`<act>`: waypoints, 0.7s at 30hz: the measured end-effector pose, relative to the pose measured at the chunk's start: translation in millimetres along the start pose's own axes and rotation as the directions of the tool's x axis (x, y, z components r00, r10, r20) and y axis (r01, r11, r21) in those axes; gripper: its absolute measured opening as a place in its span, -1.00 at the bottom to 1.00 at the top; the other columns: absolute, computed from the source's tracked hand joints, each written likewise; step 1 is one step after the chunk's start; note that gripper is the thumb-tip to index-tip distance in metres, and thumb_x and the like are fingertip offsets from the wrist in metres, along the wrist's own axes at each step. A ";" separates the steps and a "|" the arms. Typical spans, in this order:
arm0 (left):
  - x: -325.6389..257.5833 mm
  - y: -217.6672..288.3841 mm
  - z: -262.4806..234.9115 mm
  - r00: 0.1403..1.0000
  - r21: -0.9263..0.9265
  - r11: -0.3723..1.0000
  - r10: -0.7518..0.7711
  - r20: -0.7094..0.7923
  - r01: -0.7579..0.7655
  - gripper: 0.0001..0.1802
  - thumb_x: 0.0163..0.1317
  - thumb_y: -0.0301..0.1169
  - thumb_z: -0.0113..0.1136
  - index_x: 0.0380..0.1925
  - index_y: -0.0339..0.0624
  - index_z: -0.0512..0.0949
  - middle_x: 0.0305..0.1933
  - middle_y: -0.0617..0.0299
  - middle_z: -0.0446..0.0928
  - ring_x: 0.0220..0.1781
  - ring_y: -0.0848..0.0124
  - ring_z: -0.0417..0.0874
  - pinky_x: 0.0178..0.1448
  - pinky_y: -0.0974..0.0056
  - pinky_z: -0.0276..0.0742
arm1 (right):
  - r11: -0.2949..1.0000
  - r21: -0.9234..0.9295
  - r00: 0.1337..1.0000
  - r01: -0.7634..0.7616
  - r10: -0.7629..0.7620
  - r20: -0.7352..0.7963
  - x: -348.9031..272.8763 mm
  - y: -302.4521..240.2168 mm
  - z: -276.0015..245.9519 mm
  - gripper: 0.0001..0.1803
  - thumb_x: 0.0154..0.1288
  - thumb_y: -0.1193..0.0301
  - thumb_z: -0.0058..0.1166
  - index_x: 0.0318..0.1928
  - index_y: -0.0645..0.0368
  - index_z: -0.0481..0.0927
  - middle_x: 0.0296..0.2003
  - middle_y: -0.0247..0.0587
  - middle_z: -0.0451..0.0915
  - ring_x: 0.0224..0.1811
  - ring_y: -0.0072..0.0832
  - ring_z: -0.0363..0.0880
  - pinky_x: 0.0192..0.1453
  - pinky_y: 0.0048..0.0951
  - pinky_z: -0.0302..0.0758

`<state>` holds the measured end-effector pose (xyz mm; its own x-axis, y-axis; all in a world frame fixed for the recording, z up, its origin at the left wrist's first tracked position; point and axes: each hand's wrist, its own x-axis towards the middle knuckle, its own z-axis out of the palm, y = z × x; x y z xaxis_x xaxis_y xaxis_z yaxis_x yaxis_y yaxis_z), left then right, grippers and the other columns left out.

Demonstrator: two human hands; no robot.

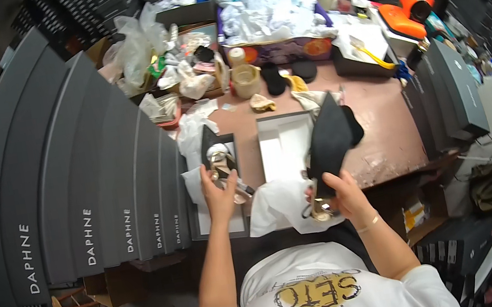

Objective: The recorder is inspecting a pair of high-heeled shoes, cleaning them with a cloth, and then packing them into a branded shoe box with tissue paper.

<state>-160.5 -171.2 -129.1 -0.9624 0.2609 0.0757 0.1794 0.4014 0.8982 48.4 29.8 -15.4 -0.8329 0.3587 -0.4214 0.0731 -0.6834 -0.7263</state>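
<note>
At the left of the workbench my left hand (pixel 221 197) grips a gold-and-beige shoe (pixel 220 169) with a dark pointed end. This shoe is over an open dark grey shoebox (pixel 241 227) lined with white paper. Farther right, my right hand (pixel 346 196) is closed around a second shoe (pixel 327 140), whose broad dark sole faces me and whose shiny gold part shows near my fingers. Between my hands is an open box with a white inside (pixel 279 144). White tissue paper (pixel 278 207) hangs over its near edge, below the second shoe.
Tall stacks of dark grey shoeboxes (pixel 74 176) wall the left side; more boxes (pixel 454 92) stand at right. Along the back are a carton of crumpled white paper (pixel 271 12), a plastic cup (pixel 245 80), black pads (pixel 273 78), a tray with a yellow-handled brush (pixel 372 54) and an orange tool (pixel 403 22).
</note>
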 end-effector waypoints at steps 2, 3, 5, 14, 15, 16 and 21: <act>13.4 -4.8 14.2 0.990 0.143 0.988 0.079 -0.119 -0.062 -0.04 0.02 -0.24 0.41 0.33 -0.35 0.08 0.19 -0.21 0.30 0.23 -0.02 0.35 0.32 0.08 0.25 | 1.000 0.021 0.985 0.012 -0.015 0.173 10.2 3.2 -1.7 -0.65 0.37 0.36 -0.02 0.05 0.33 0.37 -0.21 0.03 0.59 -0.22 -0.29 0.66 -0.19 -0.30 0.66; 20.7 -27.2 17.6 0.992 0.051 0.999 0.022 -0.124 -0.015 -0.09 0.03 -0.28 0.39 0.31 -0.35 0.12 0.17 -0.17 0.34 0.23 0.02 0.36 0.31 0.09 0.25 | 0.998 0.055 0.984 0.007 -0.016 0.175 13.2 6.7 4.7 -0.63 0.38 0.34 -0.03 0.08 0.33 0.36 -0.21 0.01 0.59 -0.22 -0.33 0.66 -0.22 -0.35 0.67; 28.3 -43.1 9.3 0.990 -0.142 0.989 -0.066 -0.123 0.049 -0.21 0.06 -0.37 0.33 0.27 -0.35 0.20 0.14 -0.08 0.40 0.21 0.13 0.42 0.27 0.15 0.31 | 0.977 0.211 0.976 -0.016 -0.031 0.217 16.3 11.2 10.9 -0.61 0.38 0.33 -0.04 0.10 0.32 0.35 -0.26 -0.01 0.59 -0.25 -0.36 0.67 -0.27 -0.39 0.67; -62.8 63.5 -21.2 0.549 -0.285 -0.590 0.332 0.767 0.755 -0.73 0.28 -0.44 0.04 -0.08 -0.34 0.33 -0.32 0.11 0.33 -0.48 0.41 0.45 -0.45 0.36 0.52 | 0.842 0.494 0.925 -0.214 0.012 0.380 -2.4 13.4 27.7 -0.33 0.47 -0.03 -0.33 0.28 0.33 0.20 -0.12 0.04 0.54 -0.34 -0.39 0.61 -0.38 -0.48 0.64; -76.6 82.7 -12.0 0.556 -0.273 -0.653 0.274 0.785 0.707 -0.74 0.25 -0.45 0.06 -0.12 -0.36 0.33 -0.32 0.10 0.33 -0.49 0.40 0.44 -0.46 0.38 0.52 | 0.832 0.490 0.880 -0.259 -0.006 0.476 3.3 27.1 13.0 -0.27 0.45 -0.04 -0.31 0.34 0.34 0.14 0.32 0.02 0.20 -0.28 -0.40 0.49 -0.32 -0.41 0.55; -89.2 96.2 -5.5 0.558 -0.265 -0.715 0.208 0.803 0.647 -0.75 0.23 -0.46 0.07 -0.16 -0.37 0.32 -0.31 0.10 0.32 -0.49 0.40 0.44 -0.47 0.41 0.52 | 0.855 0.449 0.883 -0.260 0.022 0.469 -0.5 28.4 14.4 -0.27 0.45 -0.05 -0.31 0.32 0.35 0.17 0.14 0.07 0.41 -0.30 -0.39 0.51 -0.35 -0.41 0.54; -113.0 84.3 15.4 0.537 -0.105 -0.834 0.247 0.807 0.541 -0.78 0.25 -0.47 0.02 -0.22 -0.43 0.31 -0.28 0.09 0.30 -0.50 0.38 0.44 -0.49 0.42 0.49 | 0.848 0.422 0.894 -0.321 0.124 0.431 -4.9 37.8 4.5 -0.30 0.44 -0.08 -0.29 0.24 0.31 0.28 -0.41 -0.05 0.56 -0.37 -0.35 0.56 -0.38 -0.41 0.55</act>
<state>-33.5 -153.3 -68.6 -0.3075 0.9475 -0.0873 -0.6919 -0.2856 -0.6631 52.8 -0.6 -38.4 -0.9718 -0.0378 -0.2328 0.0978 -0.9627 -0.2521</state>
